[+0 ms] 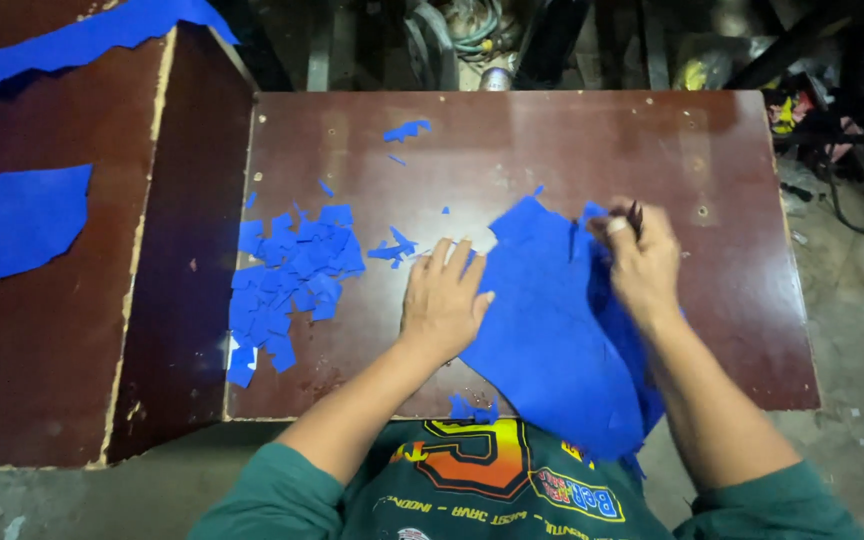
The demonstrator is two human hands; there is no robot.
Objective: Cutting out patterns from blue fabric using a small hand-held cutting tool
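Note:
A large irregular sheet of blue material (pixel 552 330) lies on the dark red-brown table (pixel 552 140), draping over its near edge. My left hand (pixel 444 300) rests flat with fingers spread on the table, pressing the sheet's left edge. My right hand (pixel 640 255) is closed around a dark-handled cutting tool (pixel 635 215) at the sheet's upper right edge. To the left lies a pile of several small blue cut pieces (pixel 287 280).
A few stray blue scraps (pixel 407 129) lie farther back on the table. A second brown board (pixel 62 300) at the left carries larger blue sheets (pixel 12 225). Cables and clutter sit beyond the far edge. The floor shows at the right.

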